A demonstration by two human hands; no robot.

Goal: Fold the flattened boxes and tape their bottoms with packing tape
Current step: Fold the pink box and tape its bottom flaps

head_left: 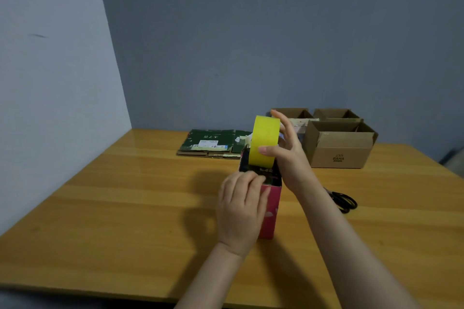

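- Taping is the step we judge to be in hand: the pink box [271,211] stands on the table [125,195] with its closed flaps up, and the yellow tape roll [265,143] sits right on top of it.
- We see the right hand [288,155] gripping the roll, thumb across the tape's near face and fingers over the far side. The box lies directly below this hand.
- The left hand [241,211] clasps the box's near top edge, fingers curled over the flaps and thumb on the pink side, just below the roll.
- Whether those fingers pin a free tape end we cannot tell, as the top is dark and partly hidden.
- Next, we reckon, the roll must be drawn away from the left hand across the seam while that hand steadies the box. The scissors [344,199] lie just right of the right forearm, ready for the cut.
- The flattened boxes [211,143] lie beyond both hands.
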